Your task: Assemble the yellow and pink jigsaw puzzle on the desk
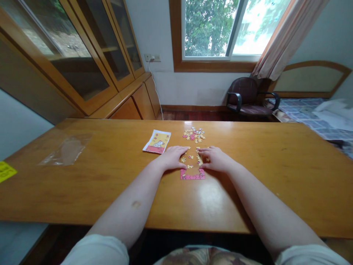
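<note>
A partly joined puzzle border [193, 176] lies on the wooden table, pink along its near edge with yellowish pieces up the right side. My left hand [175, 157] rests at its left side, fingers apart, covering part of that edge. Against the right side lies my right hand [215, 158], its fingers apart and touching the edge pieces. Several loose pieces [190, 157] sit inside the border. Beyond the hands is a pile of loose puzzle pieces [194, 135]. A picture card [157, 141] with a white cat on yellow and pink lies left of the pile.
A clear plastic bag [66, 150] lies on the left of the table [110, 191], with a yellow paper [7, 171] at the far left edge. Past the table stand a glass-door cabinet [110, 40], an office chair [246, 97] and a bed [306, 110].
</note>
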`<act>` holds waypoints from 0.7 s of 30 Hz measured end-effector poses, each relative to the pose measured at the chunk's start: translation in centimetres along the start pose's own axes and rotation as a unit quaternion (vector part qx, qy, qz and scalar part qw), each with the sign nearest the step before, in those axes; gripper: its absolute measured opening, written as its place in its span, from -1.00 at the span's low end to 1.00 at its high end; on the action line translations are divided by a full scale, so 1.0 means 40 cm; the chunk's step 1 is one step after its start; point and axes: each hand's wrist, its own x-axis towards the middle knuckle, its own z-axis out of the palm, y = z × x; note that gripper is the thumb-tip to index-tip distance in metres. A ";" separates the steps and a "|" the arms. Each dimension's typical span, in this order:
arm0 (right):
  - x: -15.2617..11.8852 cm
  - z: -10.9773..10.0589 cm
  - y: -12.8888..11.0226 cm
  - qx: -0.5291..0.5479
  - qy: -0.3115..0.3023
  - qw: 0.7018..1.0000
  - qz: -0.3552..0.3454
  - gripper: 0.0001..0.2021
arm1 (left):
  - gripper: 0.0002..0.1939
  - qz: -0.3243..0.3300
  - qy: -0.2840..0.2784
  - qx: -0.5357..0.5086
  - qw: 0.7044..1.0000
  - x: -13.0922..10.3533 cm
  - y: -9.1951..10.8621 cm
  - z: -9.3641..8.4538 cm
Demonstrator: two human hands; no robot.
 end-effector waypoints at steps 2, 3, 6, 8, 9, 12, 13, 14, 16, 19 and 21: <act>0.000 -0.003 -0.002 -0.001 0.000 1.000 0.004 -0.55 | -0.11 0.000 0.005 -0.006 1.000 0.000 -0.002 0.001; -0.001 -0.004 -0.002 -0.001 0.002 1.000 0.003 -0.58 | -0.14 -0.001 0.010 -0.010 1.000 0.000 -0.002 0.000; -0.001 -0.010 0.000 -0.007 0.012 1.000 -0.001 -0.65 | -0.40 -0.011 0.043 -0.010 0.999 0.002 -0.004 -0.005; -0.001 -0.012 0.005 -0.017 0.021 1.000 -0.002 -0.66 | -0.59 -0.025 0.068 0.006 0.997 0.005 -0.007 -0.010; 0.000 -0.012 0.008 -0.022 0.025 0.999 -0.002 -0.67 | -0.65 -0.032 0.077 0.016 0.996 0.007 -0.009 -0.011; 0.001 -0.010 0.018 -0.030 0.037 0.999 0.000 -0.71 | -0.72 -0.037 0.095 0.035 0.994 0.012 -0.014 -0.010; 0.002 -0.009 0.020 -0.032 0.042 0.999 0.000 -0.73 | -0.73 -0.035 0.098 0.038 0.994 0.013 -0.015 -0.009; 0.002 -0.007 0.022 -0.032 0.047 0.998 0.000 -0.75 | -0.74 -0.033 0.100 0.039 0.994 0.014 -0.015 -0.008; 0.003 -0.005 0.023 -0.033 0.056 0.998 -0.001 -0.77 | -0.76 -0.033 0.099 0.038 0.994 0.015 -0.015 -0.006; 0.004 -0.001 0.022 -0.034 0.068 0.997 -0.001 -0.76 | -0.80 -0.041 0.095 0.033 0.994 0.016 -0.013 -0.003; 0.006 0.004 0.023 -0.034 0.077 0.996 0.000 -0.75 | -0.81 -0.047 0.095 0.032 0.994 0.017 -0.012 -0.001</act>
